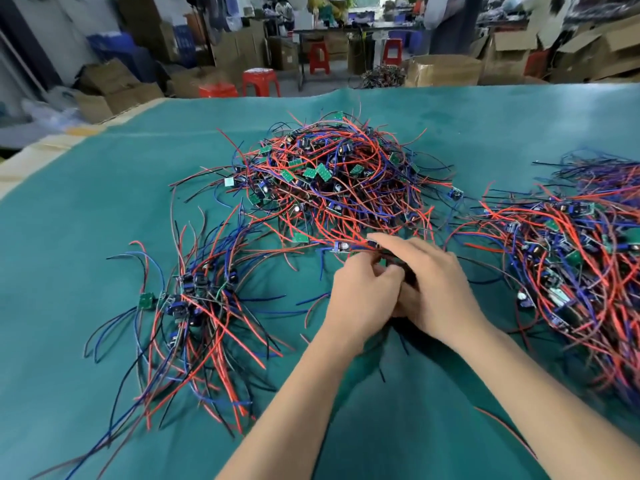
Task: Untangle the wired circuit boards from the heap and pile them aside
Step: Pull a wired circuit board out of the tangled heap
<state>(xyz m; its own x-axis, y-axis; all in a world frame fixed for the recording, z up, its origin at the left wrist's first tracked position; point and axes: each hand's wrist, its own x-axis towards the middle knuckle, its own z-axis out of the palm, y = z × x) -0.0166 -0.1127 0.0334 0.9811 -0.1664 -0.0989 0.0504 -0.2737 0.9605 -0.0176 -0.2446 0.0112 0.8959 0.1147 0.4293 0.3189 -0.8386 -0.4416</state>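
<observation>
Both hands meet at the heap's [341,178] near edge; left hand [367,292] and right hand [433,282] pinch a wired board [341,247] together; sorted pile [201,306] lies left on the green table [86,220].

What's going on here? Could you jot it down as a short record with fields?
surface: green mat
centre heap: tangled red, blue and black wires with small green boards
left pile: boards bunched together, wires fanned out
right pile: another dense tangle, cut off by the frame edge
left hand: fingers curled, pinching wires at the heap's near edge
right hand: gripping the same bunch, touching the left hand
background: cardboard boxes, red stools
</observation>
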